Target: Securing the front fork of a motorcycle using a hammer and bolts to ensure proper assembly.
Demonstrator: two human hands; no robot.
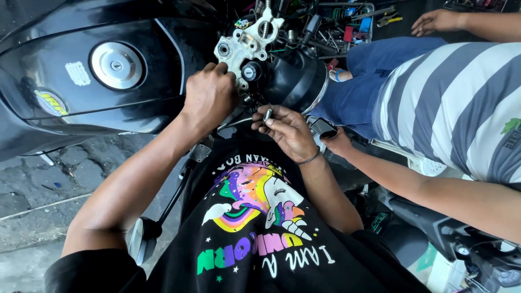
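The right hand [287, 129] pinches a small silvery bolt [267, 114] between thumb and fingertips, the bolt standing nearly upright just below the motorcycle's steering head. A thin dark band circles that wrist. The left hand [209, 96] is closed around the lower edge of the bare aluminium top yoke [245, 48], fingers curled onto the metal beside the black ignition key switch [251, 71], which sits at the yoke's lower middle. The yoke lies at the front end of the black fuel tank [76, 103], whose round chrome filler cap [116, 65] is well to the left. Just right of the yoke is the round black headlamp shell [296, 81], with a tangle of wires and small tools behind it at the top edge of the view.

A co-worker in a grey and white striped shirt [456, 103] and blue trousers stands at the right; one of that person's hands [339, 144] reaches in under the wearer's right wrist and holds a small black boxy part [323, 127], touching or nearly touching the right hand. The co-worker's other hand [437, 21] rests near the top right corner. A round mirror [141, 239] on its stalk hangs low at the left, over cracked concrete ground [49, 184].
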